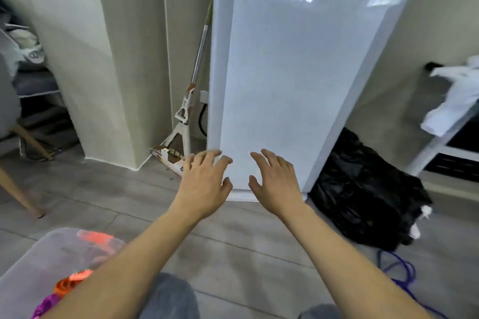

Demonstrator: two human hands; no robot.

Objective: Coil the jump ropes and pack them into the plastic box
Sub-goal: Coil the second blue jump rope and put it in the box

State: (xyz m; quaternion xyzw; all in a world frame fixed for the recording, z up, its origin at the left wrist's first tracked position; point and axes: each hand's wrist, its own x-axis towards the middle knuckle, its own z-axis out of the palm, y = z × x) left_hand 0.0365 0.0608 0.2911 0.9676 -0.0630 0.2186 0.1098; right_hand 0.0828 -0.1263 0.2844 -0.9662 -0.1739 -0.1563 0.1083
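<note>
From the head camera I am seeing both bare arms reaching forward over the grey wood-grain floor (233, 248). The left hand (204, 184) and right hand (274, 184) are hovering side by side, fingers spread and relaxed, grasping nothing. Behind them a tall glossy white fridge (290, 72) is standing. At lower left the translucent plastic box (33, 261) is sitting on the floor, holding an orange rope (75, 280) and something shiny purple. A thin purple jump rope (404, 274) is lying in loose loops on the floor at right, just beside a crinkled black plastic bag (363, 189).
</note>
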